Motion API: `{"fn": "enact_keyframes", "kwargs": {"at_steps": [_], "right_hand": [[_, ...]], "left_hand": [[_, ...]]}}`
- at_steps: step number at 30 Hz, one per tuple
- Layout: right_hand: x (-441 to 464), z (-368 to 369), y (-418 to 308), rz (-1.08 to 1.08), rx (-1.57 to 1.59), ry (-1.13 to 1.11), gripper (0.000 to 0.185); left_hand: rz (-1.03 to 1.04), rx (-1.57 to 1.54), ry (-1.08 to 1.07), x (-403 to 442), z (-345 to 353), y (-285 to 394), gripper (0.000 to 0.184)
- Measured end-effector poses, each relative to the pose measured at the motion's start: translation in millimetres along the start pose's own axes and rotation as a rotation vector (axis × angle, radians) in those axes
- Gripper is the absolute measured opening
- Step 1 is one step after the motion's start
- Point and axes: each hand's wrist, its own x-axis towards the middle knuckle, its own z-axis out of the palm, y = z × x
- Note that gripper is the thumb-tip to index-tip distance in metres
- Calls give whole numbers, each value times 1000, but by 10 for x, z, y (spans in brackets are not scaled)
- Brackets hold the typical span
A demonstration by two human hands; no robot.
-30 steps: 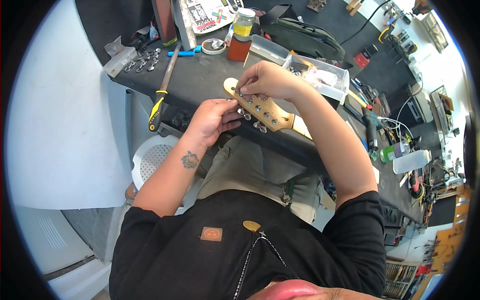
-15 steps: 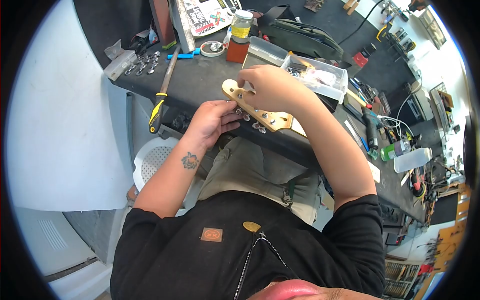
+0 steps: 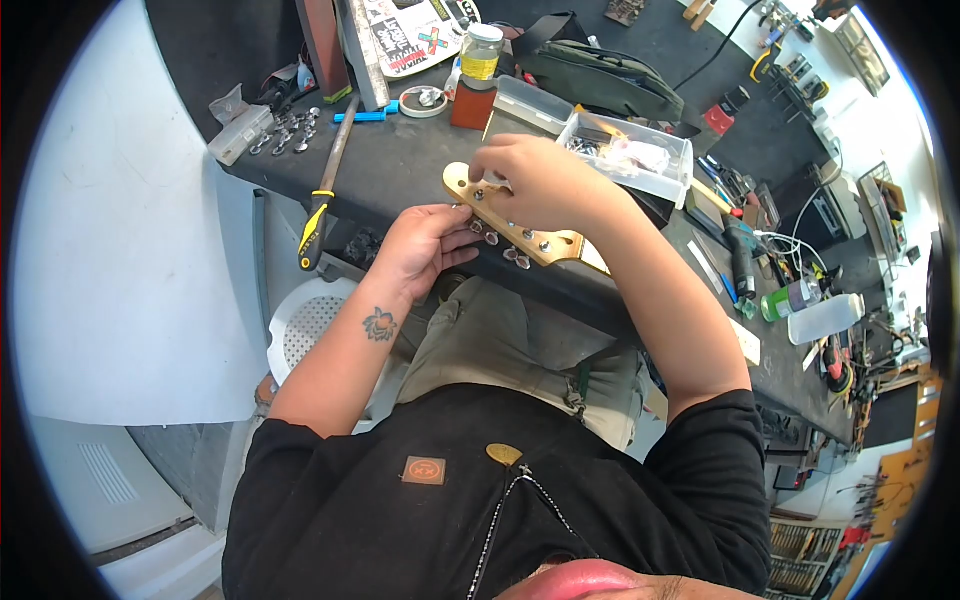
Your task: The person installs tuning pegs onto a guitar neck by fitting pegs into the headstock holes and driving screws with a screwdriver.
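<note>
A pale wooden guitar headstock (image 3: 562, 246) juts over the bench edge, with several metal tuning pegs (image 3: 517, 258) along its near side. My left hand (image 3: 428, 240) is at the headstock's lower left edge, thumb and index finger closed at a peg there, the other fingers loosely curled beneath. Over the top face is my right hand (image 3: 530, 175), its fingers curled down near the posts; its palm hides part of the headstock and whatever its fingertips may hold. One post (image 3: 479, 195) shows just left of those fingers.
On the dark bench (image 3: 400, 160) lie a yellow-and-black handled file (image 3: 318, 225), loose metal tuners (image 3: 290, 130), a roll of tape (image 3: 424, 101), a glass jar (image 3: 481, 55) on a red block and a clear plastic box (image 3: 670, 175). A drill (image 3: 741, 260) lies farther right.
My right hand has moved slightly off the post near the headstock's tip, which now shows. My left hand stays at the edge with little movement.
</note>
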Motion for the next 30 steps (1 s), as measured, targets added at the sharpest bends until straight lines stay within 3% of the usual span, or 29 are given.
{"fn": "enact_keyframes", "kwargs": {"at_steps": [5, 8, 11, 14, 17, 23, 26, 29, 30], "right_hand": [[57, -99, -85, 106, -198, -207, 16], [-5, -5, -34, -37, 30, -4, 16], [43, -167, -162, 103, -319, -265, 14], [-21, 11, -1, -30, -53, 18, 15], [15, -97, -111, 53, -294, -227, 16], [-10, -18, -45, -40, -28, -77, 15], [66, -199, -210, 110, -358, -323, 22], [-15, 31, -56, -52, -105, 40, 20], [-6, 50, -45, -47, -116, 6, 20]], "left_hand": [[10, 12, 4, -16, 16, 7, 28], [6, 18, -15, -13, 13, 19, 28], [6, 11, 0, -14, 15, 15, 27], [2, 3, 3, -3, 12, 4, 26], [1, 13, 13, 4, 14, 6, 26], [1, 6, 0, -13, 15, 8, 26], [4, 4, 2, -13, 14, 10, 25], [2, 10, 6, -30, 41, 30, 25], [1, 15, 6, -36, 52, 39, 25]]}}
